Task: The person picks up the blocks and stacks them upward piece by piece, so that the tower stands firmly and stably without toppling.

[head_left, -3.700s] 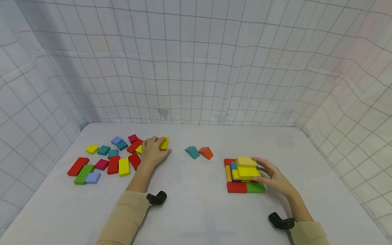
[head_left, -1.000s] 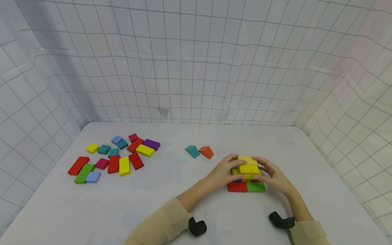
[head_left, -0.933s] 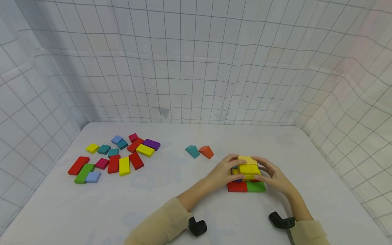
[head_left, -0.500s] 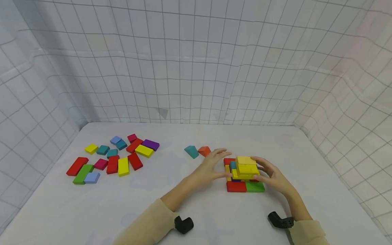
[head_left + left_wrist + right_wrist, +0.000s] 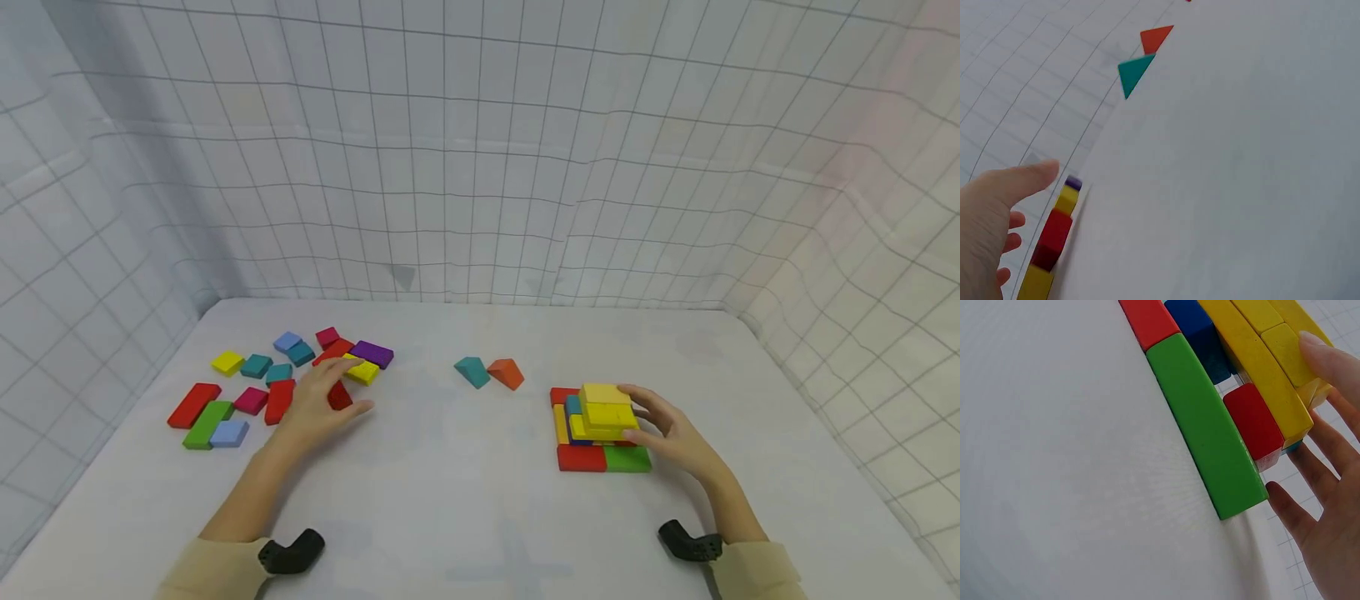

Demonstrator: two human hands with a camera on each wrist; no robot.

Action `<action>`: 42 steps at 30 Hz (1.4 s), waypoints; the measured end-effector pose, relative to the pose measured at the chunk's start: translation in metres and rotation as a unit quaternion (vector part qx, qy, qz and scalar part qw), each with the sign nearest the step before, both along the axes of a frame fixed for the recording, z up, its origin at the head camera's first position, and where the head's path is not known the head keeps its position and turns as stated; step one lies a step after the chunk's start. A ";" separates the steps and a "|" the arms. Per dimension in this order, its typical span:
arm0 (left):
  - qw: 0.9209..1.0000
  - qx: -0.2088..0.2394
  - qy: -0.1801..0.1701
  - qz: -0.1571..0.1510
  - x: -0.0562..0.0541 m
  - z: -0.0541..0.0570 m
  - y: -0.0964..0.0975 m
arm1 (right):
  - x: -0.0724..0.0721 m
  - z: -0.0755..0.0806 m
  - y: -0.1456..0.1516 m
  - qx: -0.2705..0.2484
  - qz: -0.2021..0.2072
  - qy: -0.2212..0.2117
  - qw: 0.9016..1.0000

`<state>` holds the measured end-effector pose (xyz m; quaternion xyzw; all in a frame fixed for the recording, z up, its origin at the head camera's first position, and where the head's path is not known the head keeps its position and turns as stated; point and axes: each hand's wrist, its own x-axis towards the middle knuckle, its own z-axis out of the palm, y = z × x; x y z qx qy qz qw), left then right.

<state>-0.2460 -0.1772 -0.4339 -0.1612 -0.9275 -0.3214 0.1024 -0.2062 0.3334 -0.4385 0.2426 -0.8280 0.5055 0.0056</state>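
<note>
My left hand (image 5: 313,408) hovers over the loose blocks at left with thumb and fingers spread, nothing gripped. Below it a red block (image 5: 339,397) shows between thumb and fingers, and a yellow block (image 5: 363,372) lies beyond its fingertips. In the left wrist view, the thumb stands apart from the red block (image 5: 1052,240). At right my right hand (image 5: 678,437) holds the right end of the upper yellow blocks (image 5: 607,415) on a stepped stack, thumb on the near side, fingers behind. The base shows a red block (image 5: 582,458) and a green block (image 5: 1207,428).
Between pile and stack lie a teal triangular block (image 5: 472,372) and an orange one (image 5: 506,373). More loose blocks spread at far left, including a purple block (image 5: 372,354), a green block (image 5: 208,425) and a red block (image 5: 193,406). A gridded cloth (image 5: 480,167) surrounds the white tabletop.
My left hand carried a yellow block from the pile to the stack, let go there, and moved back left over the loose blocks. The right hand has stayed at the stack.
</note>
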 end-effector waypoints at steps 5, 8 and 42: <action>0.997 -0.062 -0.037 0.038 0.007 -0.002 -0.034 | 0.000 0.001 -0.002 -0.002 0.001 0.005 1.000; 0.995 -0.084 -0.043 0.034 0.008 -0.003 -0.042 | 0.000 0.002 -0.003 -0.003 0.002 0.007 1.000; 0.996 0.048 0.013 -0.075 -0.003 0.015 0.043 | 0.003 0.005 -0.003 -0.008 -0.004 0.000 1.000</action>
